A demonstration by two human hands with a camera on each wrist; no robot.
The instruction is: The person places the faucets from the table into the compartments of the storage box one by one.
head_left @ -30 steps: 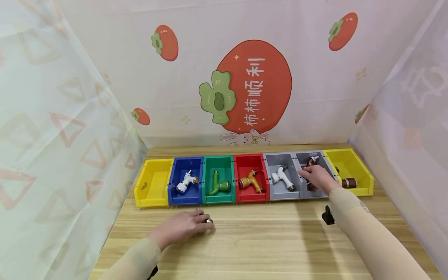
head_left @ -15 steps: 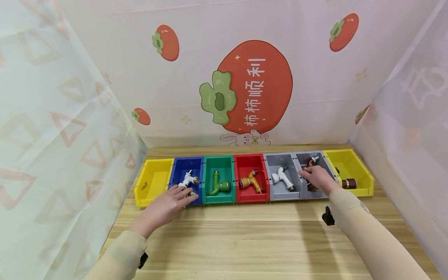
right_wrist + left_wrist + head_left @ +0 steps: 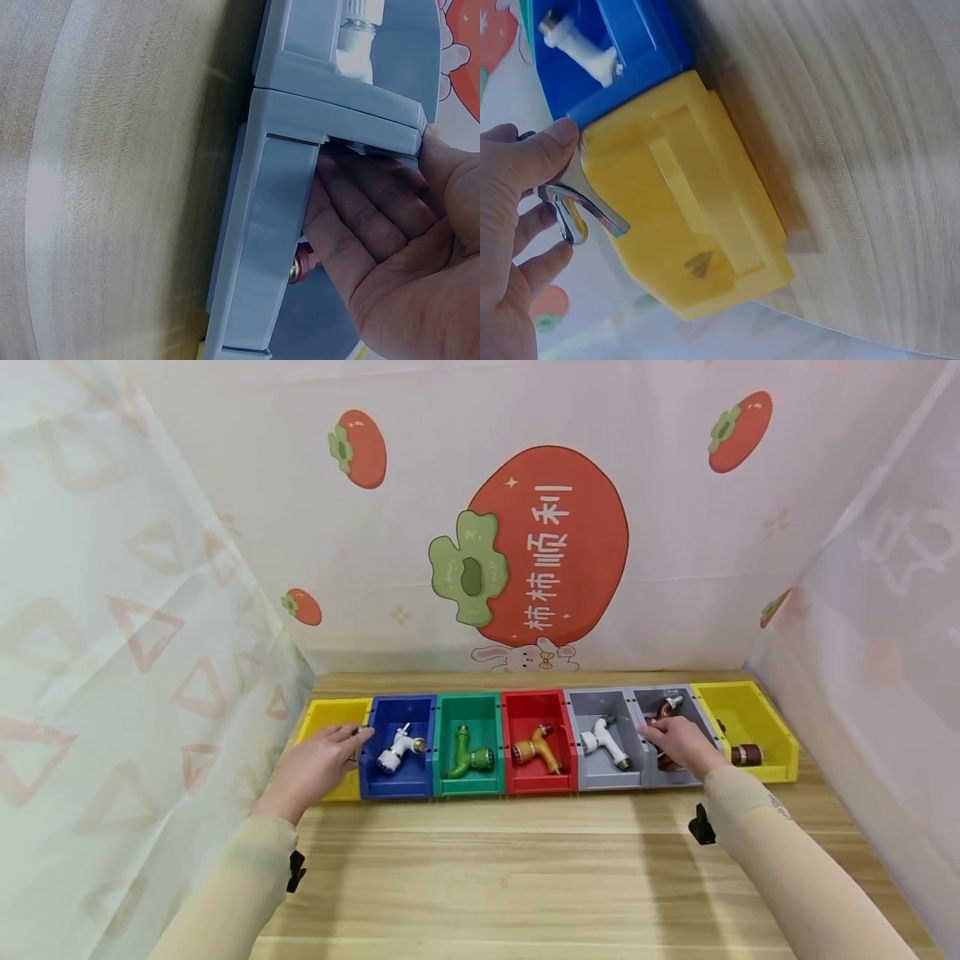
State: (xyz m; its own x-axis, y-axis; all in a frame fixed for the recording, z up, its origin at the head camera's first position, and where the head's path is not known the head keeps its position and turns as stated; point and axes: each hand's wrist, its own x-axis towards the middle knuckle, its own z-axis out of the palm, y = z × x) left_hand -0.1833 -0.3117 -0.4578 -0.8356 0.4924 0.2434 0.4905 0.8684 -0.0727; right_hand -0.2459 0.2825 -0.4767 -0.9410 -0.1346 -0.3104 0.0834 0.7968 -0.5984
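My left hand (image 3: 318,768) pinches a shiny chrome tap (image 3: 574,196) between thumb and fingers, above the yellow bin (image 3: 690,180) at the row's left end. In the head view most of that tap is hidden by the hand. My right hand (image 3: 678,743) grips the side wall of the right-hand grey bin (image 3: 277,232), its thumb on the wall's edge and its fingers inside. A dark brown tap (image 3: 667,706) lies in this bin, partly covered by the hand.
Beside the left yellow bin stand a blue bin (image 3: 386,710) with a white tap (image 3: 400,750), a green bin with a green tap (image 3: 468,756), a red bin with a yellow tap (image 3: 538,749) and a grey bin with a white tap (image 3: 607,742). The right yellow bin holds a brown piece (image 3: 746,755).
My left hand has carried the chrome tap from the table in front of the bins, past the blue bin, left to the yellow bin. My right hand has stayed on the grey bin.
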